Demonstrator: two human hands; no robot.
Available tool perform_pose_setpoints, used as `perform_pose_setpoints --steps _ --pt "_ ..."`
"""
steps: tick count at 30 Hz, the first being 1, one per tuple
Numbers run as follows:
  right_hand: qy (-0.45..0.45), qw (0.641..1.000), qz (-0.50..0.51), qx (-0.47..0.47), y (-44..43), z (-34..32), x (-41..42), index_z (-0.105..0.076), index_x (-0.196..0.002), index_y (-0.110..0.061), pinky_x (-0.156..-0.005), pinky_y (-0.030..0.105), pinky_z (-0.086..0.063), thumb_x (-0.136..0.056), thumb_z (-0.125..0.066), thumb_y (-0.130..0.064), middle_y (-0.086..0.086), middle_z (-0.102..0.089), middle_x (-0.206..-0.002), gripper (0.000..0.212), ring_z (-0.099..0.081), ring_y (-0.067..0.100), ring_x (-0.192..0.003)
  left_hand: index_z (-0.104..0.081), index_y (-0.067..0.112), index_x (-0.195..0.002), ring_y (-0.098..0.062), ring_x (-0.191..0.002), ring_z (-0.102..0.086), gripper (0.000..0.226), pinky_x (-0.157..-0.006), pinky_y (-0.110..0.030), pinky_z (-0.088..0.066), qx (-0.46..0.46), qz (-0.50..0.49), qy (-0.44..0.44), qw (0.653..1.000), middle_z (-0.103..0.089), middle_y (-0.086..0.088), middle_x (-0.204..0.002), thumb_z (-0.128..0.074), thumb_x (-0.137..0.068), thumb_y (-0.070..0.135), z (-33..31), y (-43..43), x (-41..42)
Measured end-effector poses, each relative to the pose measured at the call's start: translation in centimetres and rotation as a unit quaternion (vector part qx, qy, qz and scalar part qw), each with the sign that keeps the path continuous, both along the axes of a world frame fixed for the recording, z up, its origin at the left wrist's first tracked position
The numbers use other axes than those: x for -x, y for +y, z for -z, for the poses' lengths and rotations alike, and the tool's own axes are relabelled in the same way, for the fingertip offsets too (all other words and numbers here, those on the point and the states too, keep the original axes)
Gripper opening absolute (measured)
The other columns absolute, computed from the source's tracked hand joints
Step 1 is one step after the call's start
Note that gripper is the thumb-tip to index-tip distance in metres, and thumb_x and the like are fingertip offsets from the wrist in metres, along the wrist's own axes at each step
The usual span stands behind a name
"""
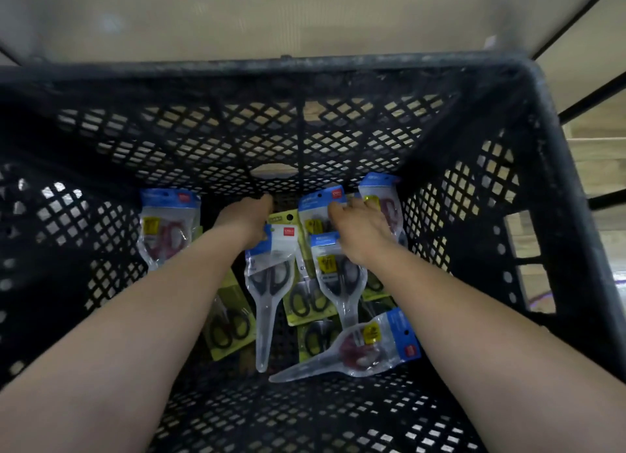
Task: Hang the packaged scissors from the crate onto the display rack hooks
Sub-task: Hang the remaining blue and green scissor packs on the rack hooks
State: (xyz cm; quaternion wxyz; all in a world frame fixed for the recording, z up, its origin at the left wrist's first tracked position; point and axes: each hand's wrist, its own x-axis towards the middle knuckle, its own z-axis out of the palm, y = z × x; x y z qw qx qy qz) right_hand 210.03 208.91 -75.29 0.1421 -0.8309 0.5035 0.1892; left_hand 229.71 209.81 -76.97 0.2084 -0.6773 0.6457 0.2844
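Deep in the crate [305, 70], left hand [245, 220] pinches a scissors pack [267, 283] (blue top); right hand [359, 230] rests loosely on another pack [318, 200].

We log a black mesh crate [338, 90]. On its floor, clear blue-topped scissor packs [338, 276] overlie green-carded packs [230, 320]. Taking the far-wall handle hole [274, 171] as reference, one red-handled pack [167, 229] sits lower left and a second red-handled pack [359, 347] farther down right.
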Motion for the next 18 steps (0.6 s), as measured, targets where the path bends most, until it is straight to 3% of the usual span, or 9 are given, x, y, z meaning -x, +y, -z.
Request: perform_pose_setpoints --steps 2,5,8,11,18 --pt "-0.016 1.0 0.011 0.004 0.4 -0.6 0.1 -0.051 -0.118 -0.013 -0.081 0.031 -0.034 -0.087 -0.052 -0.007 0.012 -0.06 -0.116 0.031 -0.048 0.031 -0.112 -0.056 0.016 -0.111 -0.025 -0.098 -0.057 0.021 -0.069 -0.03 -0.044 0.004 0.029 -0.011 0.999 -0.06 -0.007 -0.113 -0.058 -0.091 0.02 -1.0 0.2 -0.6" --pt "-0.055 0.996 0.058 -0.027 1.1 -2.1 0.2 -0.052 -0.119 -0.017 -0.07 0.031 -0.041 -0.088 -0.046 -0.004 0.012 -0.064 -0.11 0.035 -0.058 0.034 -0.1 -0.066 0.022 -0.11 -0.024 -0.101 -0.059 0.024 -0.078 -0.03 -0.049 0.018 0.036 0.002 0.999 -0.064 -0.004 -0.114 -0.062 -0.089 0.031 -3.1 1.0 -0.9" --pt "-0.082 0.994 0.05 -0.054 1.9 -4.6 0.1 -0.057 -0.115 -0.02 -0.074 0.033 -0.044 -0.092 -0.047 -0.014 0.01 -0.065 -0.112 0.026 -0.058 0.032 -0.102 -0.068 0.025 -0.111 -0.025 -0.101 -0.059 0.026 -0.076 -0.029 -0.046 0.021 0.054 0.019 0.998 -0.066 -0.005 -0.111 -0.055 -0.092 0.037 -6.6 2.2 -0.4" --pt "-0.087 0.992 0.055 -0.069 2.8 -8.6 0.0 -0.062 -0.113 -0.023 -0.079 0.034 -0.046 -0.093 -0.049 -0.021 0.009 -0.064 -0.115 0.023 -0.058 0.031 -0.106 -0.065 0.023 -0.113 -0.026 -0.102 -0.06 0.024 -0.074 -0.029 -0.045 0.02 0.083 0.044 0.995 -0.067 -0.005 -0.11 -0.051 -0.094 0.03 -10.9 3.5 0.4" --pt "-0.102 0.991 0.042 -0.068 4.8 -23.4 0.0 -0.063 -0.11 -0.027 -0.081 0.038 -0.051 -0.092 -0.051 -0.02 0.004 -0.065 -0.112 0.023 -0.059 0.029 -0.103 -0.06 0.018 -0.115 -0.03 -0.105 -0.059 0.025 -0.079 -0.034 -0.047 0.01 0.12 0.025 0.992 -0.064 -0.011 -0.112 -0.049 -0.093 0.023 -25.6 4.6 1.9"
